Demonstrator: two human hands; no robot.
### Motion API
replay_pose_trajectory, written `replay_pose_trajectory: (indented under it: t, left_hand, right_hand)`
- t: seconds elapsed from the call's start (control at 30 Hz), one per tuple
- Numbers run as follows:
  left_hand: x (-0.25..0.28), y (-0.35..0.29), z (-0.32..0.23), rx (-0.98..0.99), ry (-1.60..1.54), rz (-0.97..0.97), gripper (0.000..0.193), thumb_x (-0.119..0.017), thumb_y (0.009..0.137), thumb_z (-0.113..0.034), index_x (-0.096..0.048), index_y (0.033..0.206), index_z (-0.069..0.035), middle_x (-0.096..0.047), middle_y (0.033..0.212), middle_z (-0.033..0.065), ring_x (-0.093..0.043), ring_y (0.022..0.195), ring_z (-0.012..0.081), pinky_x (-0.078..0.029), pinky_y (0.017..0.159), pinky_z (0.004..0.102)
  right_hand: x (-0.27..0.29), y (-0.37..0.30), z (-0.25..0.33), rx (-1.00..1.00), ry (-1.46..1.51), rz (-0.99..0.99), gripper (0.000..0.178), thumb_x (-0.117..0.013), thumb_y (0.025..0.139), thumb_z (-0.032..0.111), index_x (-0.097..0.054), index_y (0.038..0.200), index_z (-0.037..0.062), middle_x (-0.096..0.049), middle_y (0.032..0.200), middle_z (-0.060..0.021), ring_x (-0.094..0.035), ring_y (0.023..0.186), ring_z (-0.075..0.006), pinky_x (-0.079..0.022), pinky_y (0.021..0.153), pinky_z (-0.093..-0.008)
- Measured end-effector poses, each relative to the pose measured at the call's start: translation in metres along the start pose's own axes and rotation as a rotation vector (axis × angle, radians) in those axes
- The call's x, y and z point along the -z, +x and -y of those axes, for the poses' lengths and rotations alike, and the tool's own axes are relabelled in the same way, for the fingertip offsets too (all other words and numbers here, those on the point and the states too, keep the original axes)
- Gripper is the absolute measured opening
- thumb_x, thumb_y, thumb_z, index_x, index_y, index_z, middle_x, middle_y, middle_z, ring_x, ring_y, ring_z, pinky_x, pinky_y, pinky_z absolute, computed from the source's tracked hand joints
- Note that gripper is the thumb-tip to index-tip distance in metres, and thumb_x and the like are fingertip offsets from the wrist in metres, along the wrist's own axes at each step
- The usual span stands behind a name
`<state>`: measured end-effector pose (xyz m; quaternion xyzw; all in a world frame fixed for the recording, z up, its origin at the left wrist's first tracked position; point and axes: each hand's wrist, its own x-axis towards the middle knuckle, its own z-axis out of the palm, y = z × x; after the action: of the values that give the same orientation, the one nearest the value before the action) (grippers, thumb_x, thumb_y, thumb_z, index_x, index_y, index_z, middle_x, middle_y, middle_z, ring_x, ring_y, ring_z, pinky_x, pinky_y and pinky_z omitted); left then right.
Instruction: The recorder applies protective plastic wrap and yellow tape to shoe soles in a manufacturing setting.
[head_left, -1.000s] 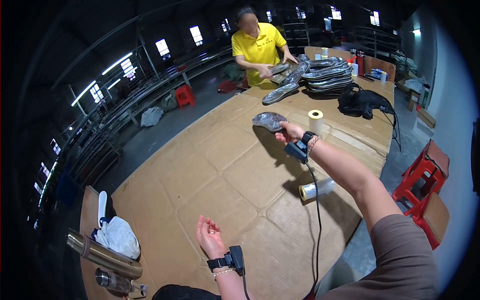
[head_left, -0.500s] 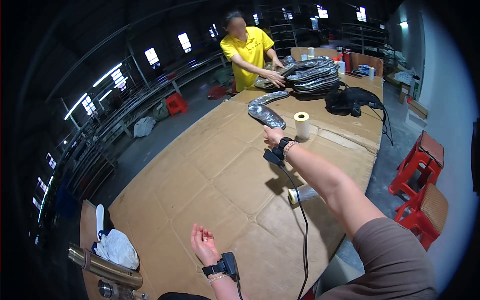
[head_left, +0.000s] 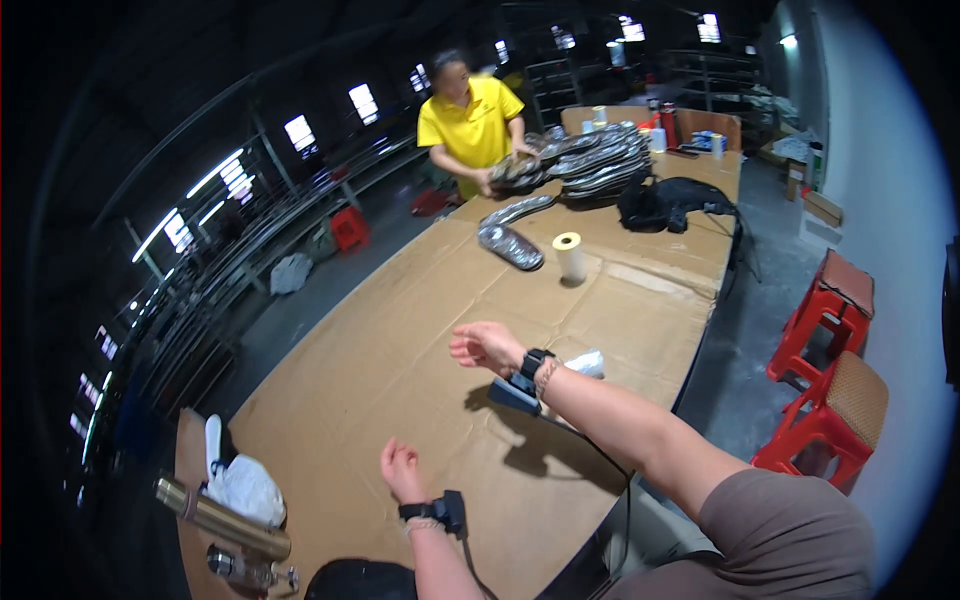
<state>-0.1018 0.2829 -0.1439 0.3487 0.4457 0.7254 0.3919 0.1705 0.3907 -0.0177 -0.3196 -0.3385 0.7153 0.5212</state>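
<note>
My right hand (head_left: pixel 488 347) is over the cardboard-covered table (head_left: pixel 360 370), its fingers loosely bent and apart, with nothing in it. Nearer to me, my left hand (head_left: pixel 403 473) hovers above the table's near part, empty, its fingers slightly curled. A curved dark piece wrapped in shiny clear film (head_left: pixel 512 246) lies farther off, out of reach of both hands. Beside it a roll of clear film (head_left: pixel 570 260) stands upright on its end. Another roll of film (head_left: pixel 588 364) lies on its side, partly hidden behind my right wrist.
A person in yellow (head_left: pixel 470 130) handles wrapped pieces at the far end, beside a tall stack of them (head_left: pixel 603 165). A black bag (head_left: pixel 672 203) lies near that stack. Bottles (head_left: pixel 225 522) and a white plastic bag (head_left: pixel 250 490) occupy the near left. Red stools (head_left: pixel 825 415) stand at right.
My right hand has let go of the wrapped piece, leaving it on the table, and drawn back toward me. My left hand stays low. The person in yellow has shifted their hands on the far pieces.
</note>
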Motion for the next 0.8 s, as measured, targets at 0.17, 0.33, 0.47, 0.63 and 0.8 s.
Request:
replay_pose_trajectory:
  t: [0.17, 0.33, 0.47, 0.63, 0.8]
  left_hand:
    - [-0.023, -0.038, -0.014, 0.021, 0.425, 0.108, 0.028, -0.058, 0.091, -0.006, -0.063, 0.118, 0.002, -0.066, 0.098, 0.0050, -0.060, 0.085, 0.0120, -0.050, 0.075, 0.0253]
    - [-0.029, -0.099, -0.059, 0.121, 0.751, 0.288, 0.032, -0.061, 0.091, -0.012, -0.063, 0.120, 0.002, -0.068, 0.099, 0.0081, -0.062, 0.091, 0.0152, -0.051, 0.083, 0.0287]
    - [-0.042, -0.130, -0.095, 0.257, 0.833, 0.591, 0.039, -0.063, 0.091, -0.017, -0.061, 0.124, 0.003, -0.070, 0.109, 0.0149, -0.066, 0.098, 0.0198, -0.053, 0.087, 0.0314]
    - [-0.010, -0.133, -0.084, 0.101, 0.865, 0.447, 0.035, -0.062, 0.090, -0.012, -0.062, 0.121, 0.003, -0.071, 0.102, 0.0133, -0.068, 0.090, 0.0173, -0.054, 0.083, 0.0313]
    - [-0.028, -0.146, -0.083, -0.104, 1.037, 0.478, 0.031, -0.062, 0.086, -0.012, -0.065, 0.114, 0.001, -0.062, 0.105, 0.0198, -0.065, 0.088, 0.0300, -0.053, 0.081, 0.0373]
  right_hand:
    - [-0.007, -0.050, -0.099, -0.108, -0.041, 0.001, 0.020, -0.057, 0.096, 0.012, -0.061, 0.113, 0.0020, -0.069, 0.098, -0.0112, -0.069, 0.085, -0.0190, -0.058, 0.077, -0.0316]
    - [-0.027, -0.078, -0.130, 0.057, -0.230, -0.061, 0.018, -0.049, 0.094, 0.000, -0.065, 0.103, -0.0026, -0.069, 0.088, -0.0109, -0.066, 0.078, -0.0166, -0.056, 0.072, -0.0288]
    - [-0.029, -0.082, -0.141, 0.109, -0.419, -0.032, 0.015, -0.055, 0.092, 0.002, -0.067, 0.100, -0.0008, -0.071, 0.089, -0.0093, -0.067, 0.082, -0.0158, -0.054, 0.074, -0.0284]
    - [-0.043, -0.100, -0.162, 0.401, -0.827, 0.010, 0.016, -0.059, 0.085, 0.006, -0.071, 0.094, 0.0007, -0.072, 0.081, -0.0162, -0.071, 0.076, -0.0242, -0.056, 0.072, -0.0346]
    - [-0.030, -0.099, -0.152, 0.426, -0.859, 0.062, 0.015, -0.061, 0.086, 0.004, -0.071, 0.096, -0.0002, -0.072, 0.082, -0.0140, -0.071, 0.076, -0.0219, -0.056, 0.072, -0.0338]
